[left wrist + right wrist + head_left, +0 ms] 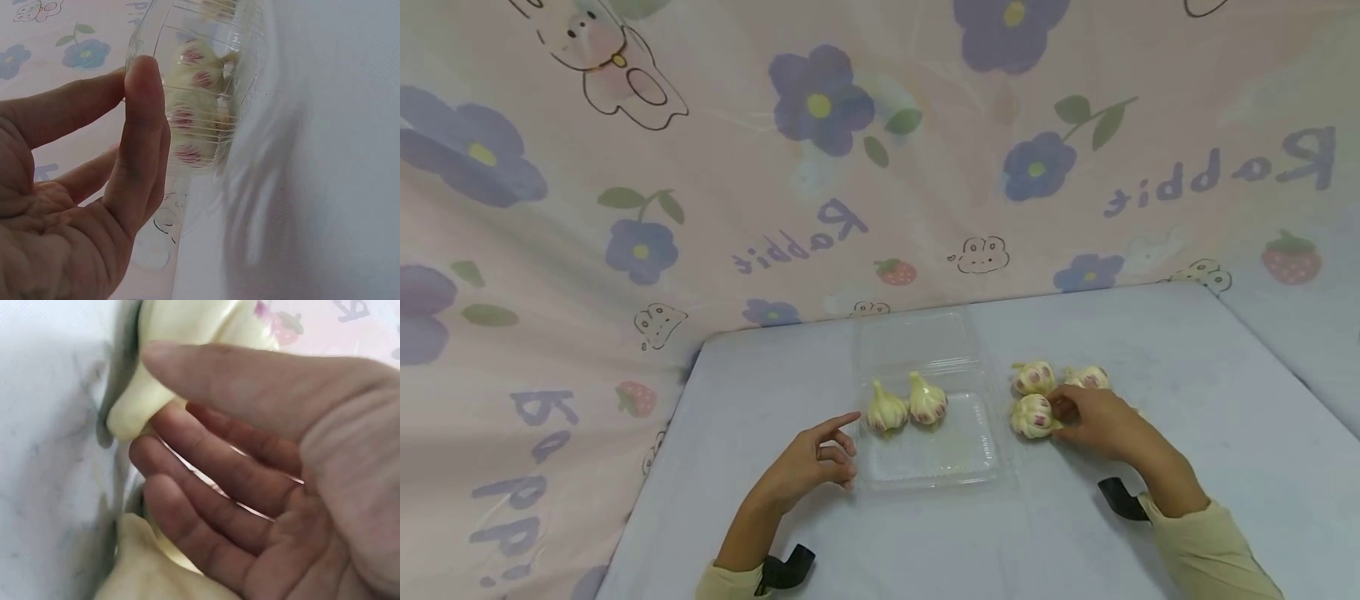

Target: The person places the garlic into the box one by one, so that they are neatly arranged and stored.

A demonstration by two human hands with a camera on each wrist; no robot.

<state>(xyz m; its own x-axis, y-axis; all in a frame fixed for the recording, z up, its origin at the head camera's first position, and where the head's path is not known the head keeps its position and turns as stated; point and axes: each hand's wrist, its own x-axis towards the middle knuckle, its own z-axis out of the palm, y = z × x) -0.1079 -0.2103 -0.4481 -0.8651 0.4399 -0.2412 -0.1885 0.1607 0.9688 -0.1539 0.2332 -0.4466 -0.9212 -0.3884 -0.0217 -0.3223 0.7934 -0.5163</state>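
A clear plastic clamshell box lies with its lid spread back. Two garlic bulbs sit side by side toward the back of its base, a left bulb and a right bulb, both stem up. My left hand is at the box's left side, index finger extended to the rim and the other fingers loosely bent; it holds nothing. To the right of the box, my right hand pinches a garlic bulb near its stem, thumb on one side and fingers on the other, as the right wrist view shows.
Behind the gripped bulb lie another garlic bulb and one farther right. A further bulb shows below the fingers in the right wrist view. The white table ends at a printed cloth backdrop.
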